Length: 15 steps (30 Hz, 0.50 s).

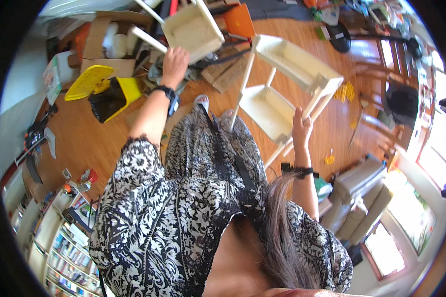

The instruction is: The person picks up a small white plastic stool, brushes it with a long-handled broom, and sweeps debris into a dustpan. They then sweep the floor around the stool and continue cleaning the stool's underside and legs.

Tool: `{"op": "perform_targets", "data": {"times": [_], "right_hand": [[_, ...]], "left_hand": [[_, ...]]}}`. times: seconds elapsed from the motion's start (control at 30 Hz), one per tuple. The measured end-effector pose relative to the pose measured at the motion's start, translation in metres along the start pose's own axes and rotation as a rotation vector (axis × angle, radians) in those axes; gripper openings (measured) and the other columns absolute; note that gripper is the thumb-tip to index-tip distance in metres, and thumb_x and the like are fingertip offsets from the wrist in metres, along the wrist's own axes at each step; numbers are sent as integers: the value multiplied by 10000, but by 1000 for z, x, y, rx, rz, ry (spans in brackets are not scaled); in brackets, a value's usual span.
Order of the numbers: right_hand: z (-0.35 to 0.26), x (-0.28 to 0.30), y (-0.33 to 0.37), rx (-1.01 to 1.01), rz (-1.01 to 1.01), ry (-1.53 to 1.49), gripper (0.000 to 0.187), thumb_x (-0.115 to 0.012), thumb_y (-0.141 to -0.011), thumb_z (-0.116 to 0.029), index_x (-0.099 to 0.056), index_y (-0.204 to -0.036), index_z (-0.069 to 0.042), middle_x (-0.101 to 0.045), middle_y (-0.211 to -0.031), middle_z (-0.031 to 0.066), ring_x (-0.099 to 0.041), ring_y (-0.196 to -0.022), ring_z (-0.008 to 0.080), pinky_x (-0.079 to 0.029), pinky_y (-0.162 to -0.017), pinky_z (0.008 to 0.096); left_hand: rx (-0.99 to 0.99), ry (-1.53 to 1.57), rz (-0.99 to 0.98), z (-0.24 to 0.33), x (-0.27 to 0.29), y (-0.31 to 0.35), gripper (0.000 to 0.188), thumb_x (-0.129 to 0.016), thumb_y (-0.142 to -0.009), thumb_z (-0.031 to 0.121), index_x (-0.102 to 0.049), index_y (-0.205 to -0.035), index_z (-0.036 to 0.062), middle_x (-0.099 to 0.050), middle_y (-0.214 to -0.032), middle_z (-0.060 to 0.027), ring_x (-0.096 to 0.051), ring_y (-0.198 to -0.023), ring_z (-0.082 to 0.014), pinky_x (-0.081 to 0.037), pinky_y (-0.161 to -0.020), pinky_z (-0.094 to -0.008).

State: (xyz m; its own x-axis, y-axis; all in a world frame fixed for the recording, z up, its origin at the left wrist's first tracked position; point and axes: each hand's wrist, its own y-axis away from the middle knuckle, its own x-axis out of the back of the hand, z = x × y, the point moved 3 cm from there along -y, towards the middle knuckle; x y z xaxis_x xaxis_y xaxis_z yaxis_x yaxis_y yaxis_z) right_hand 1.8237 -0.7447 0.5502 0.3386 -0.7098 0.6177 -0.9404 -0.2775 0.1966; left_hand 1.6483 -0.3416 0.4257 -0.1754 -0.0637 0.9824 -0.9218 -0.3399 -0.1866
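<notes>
In my left hand point(175, 67) is a single cream-white tray shelf point(191, 30) with pole-like legs. My fingers close round its near corner, where one leg joins it. My right hand point(302, 127) is closed on a corner post of a cream-white two-tier shelf unit point(268, 111). That unit is tilted, with two shallow trays joined by slim posts, and hangs in front of my legs to the right. The fingertips of my right hand are partly hidden behind the post.
A yellow bin point(129, 94) with a black liner lies tipped at left, near an open cardboard box point(95, 37). A flattened carton point(225, 74) is ahead. A grey recliner point(354, 193) sits at right, with wooden chairs point(389, 74) beyond. A bookshelf point(67, 257) stands lower left.
</notes>
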Motion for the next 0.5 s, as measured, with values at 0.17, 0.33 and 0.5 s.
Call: {"op": "perform_targets", "data": {"times": [0.17, 0.33, 0.5], "right_hand": [[137, -94, -101, -53, -62, 32, 460, -599, -944, -390, -543, -658, -33, -437, -553, -36, -381, -539, 74, -323, -481, 287], [144, -109, -115, -38, -39, -79, 458, -546, -981, -379, -434, -635, -102, -355, -577, -59, -313, -557, 43, -241, -505, 243], [98, -126, -103, -58, -43, -167, 446, -530, -990, -372, -435, -646, -104, -358, -583, -56, -311, -566, 46, -243, -517, 241]], "left_hand": [[-117, -128, -41, 53, -239, -84, 68, -554, -819, 144, -621, -813, 158, -612, -823, -1, -575, -888, -174, -401, -791, -346], [-75, -193, 42, 51, -269, -126, 64, -593, -837, 108, -635, -881, 127, -629, -840, -25, -576, -971, -203, -412, -818, -357], [-64, -142, -44, 22, -290, -135, 103, -601, -833, 84, -657, -920, 80, -637, -911, -55, -582, -982, -240, -475, -855, -378]]}}
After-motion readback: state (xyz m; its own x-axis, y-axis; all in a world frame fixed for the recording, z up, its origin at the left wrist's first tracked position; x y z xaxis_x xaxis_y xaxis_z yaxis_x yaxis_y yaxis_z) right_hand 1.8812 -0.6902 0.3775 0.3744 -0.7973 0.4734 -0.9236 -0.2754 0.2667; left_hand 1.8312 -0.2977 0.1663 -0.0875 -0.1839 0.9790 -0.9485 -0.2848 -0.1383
